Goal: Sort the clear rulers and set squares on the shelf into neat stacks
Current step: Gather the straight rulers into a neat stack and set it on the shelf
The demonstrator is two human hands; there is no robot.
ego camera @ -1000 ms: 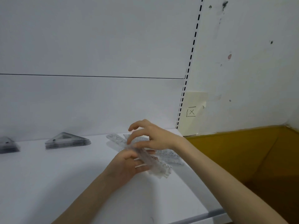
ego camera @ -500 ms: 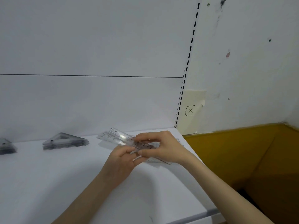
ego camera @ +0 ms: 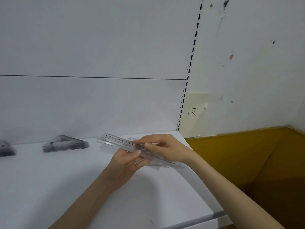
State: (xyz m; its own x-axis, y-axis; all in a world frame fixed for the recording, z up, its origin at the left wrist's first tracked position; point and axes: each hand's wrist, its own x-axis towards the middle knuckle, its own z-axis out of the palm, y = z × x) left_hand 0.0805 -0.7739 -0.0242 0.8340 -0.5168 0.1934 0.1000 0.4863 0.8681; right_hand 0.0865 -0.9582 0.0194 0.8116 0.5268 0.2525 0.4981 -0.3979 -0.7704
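Observation:
A bundle of clear rulers with black numbers is held just above the white shelf, slanting from upper left to lower right. My left hand grips the bundle from below, thumb on top. My right hand holds it from above, fingers curled over its middle. More clear rulers lie flat on the shelf under the hands, partly hidden. A neat stack of clear set squares sits at the back left, and a second stack is cut off by the left edge.
The shelf's back panel rises right behind the stacks. A slotted upright marks the shelf's right end, with a note marked X beside it. A yellow-brown floor drops away to the right. The shelf's front edge runs near the bottom.
Both hands lifted the ruler bundle and swung its far end up and left. The right hand went from hovering over the rulers to holding them from above.

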